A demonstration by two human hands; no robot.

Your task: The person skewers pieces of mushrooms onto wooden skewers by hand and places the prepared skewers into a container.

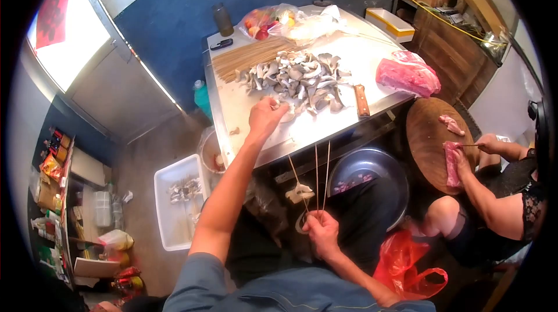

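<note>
On the floor at the left sits a white tub (174, 204) with a few mushroom pieces in it. The left hand (266, 115) reaches out over the worktop (244, 108), fingers curled to pinch a piece at the near edge of the mushroom pile (299, 79) — best to take one flat cap cleanly, I'd say, so it threads without tearing. The right hand (321, 232) is closed around the butts of three skewers (317, 178), one mushroom piece (299, 193) already on them; keep the points fanned, away from the reaching arm. A knife (361, 100) lies just right of the pile, raw meat (407, 74) beyond. Far right, another person cuts meat on a round block (430, 143) — well apart.
</note>
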